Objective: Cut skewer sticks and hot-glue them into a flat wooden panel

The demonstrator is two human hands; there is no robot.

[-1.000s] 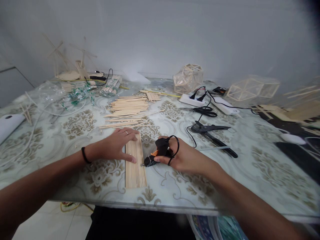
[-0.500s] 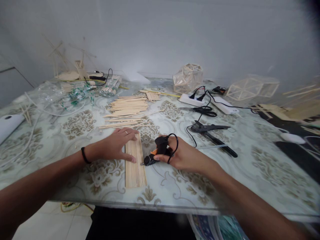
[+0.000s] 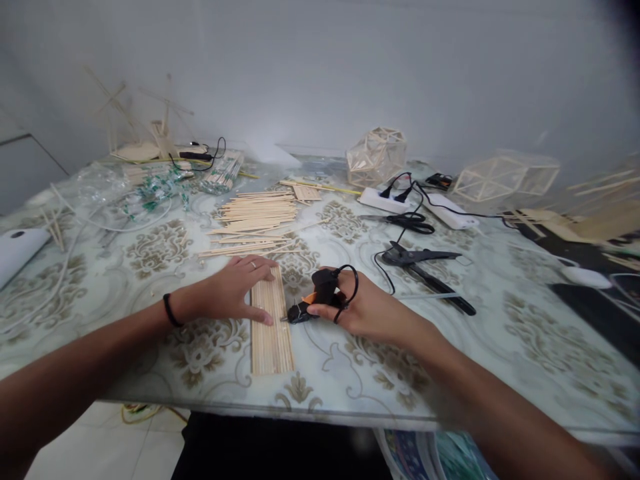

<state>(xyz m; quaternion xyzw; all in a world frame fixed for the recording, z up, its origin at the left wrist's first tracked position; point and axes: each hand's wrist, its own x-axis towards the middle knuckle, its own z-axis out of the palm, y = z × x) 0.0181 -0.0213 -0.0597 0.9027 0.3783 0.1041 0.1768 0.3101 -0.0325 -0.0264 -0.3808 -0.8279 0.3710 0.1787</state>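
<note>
A flat panel of wooden sticks (image 3: pixel 273 350) laid side by side rests on the patterned tablecloth in front of me. Spread across its upper left part is my left hand (image 3: pixel 245 287), thumb on the panel's face and fingers toward the far end. My right hand (image 3: pixel 353 303) is wrapped round a black and orange hot glue gun (image 3: pixel 324 288), thumb along its side. The gun's nozzle points left and meets the panel's right long edge, near my left thumb. Whether glue is coming out is too small to see.
Beyond the panel lie many loose wooden sticks (image 3: pixel 257 217). To the right are black pliers (image 3: pixel 420 255), scissors (image 3: pixel 410 222) and a white power strip (image 3: pixel 383 200) with cords. Stick-built frames (image 3: pixel 377 157) stand at the back; plastic wrappers (image 3: pixel 150 193) lie at back left.
The glue gun in my right hand has slid slightly farther from me along the panel's right edge. My left hand stays in place on the panel.
</note>
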